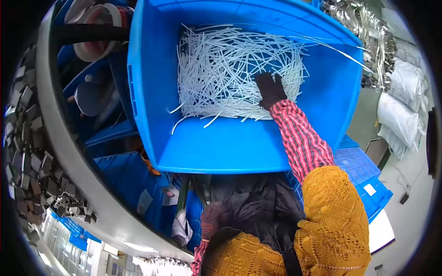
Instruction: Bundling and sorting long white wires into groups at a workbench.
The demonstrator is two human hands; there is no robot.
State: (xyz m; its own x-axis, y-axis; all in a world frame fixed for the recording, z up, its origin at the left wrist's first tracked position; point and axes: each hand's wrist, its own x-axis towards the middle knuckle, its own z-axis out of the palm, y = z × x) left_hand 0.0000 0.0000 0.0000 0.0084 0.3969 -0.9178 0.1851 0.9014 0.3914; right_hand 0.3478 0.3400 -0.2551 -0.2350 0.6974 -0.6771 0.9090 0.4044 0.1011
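A deep blue plastic bin (221,145) holds a tangled layer of thin white strips (221,69) on its floor. My right hand (270,89), in a dark glove, reaches into the bin from the near right and rests on or just above the strips. Its fingers look stretched out and slightly apart, with no strip visibly held. My left hand (214,221) hangs low beside my body, near the dark apron (253,198); its fingers are smeared and I cannot make out anything in them.
A few long strips (340,50) lie over the bin's right rim. Blue crates (363,170) stand at the right, more at the left. A grey curved edge (69,133) runs along the left, beside many small dark pieces (37,170). White sacks (400,83) sit far right.
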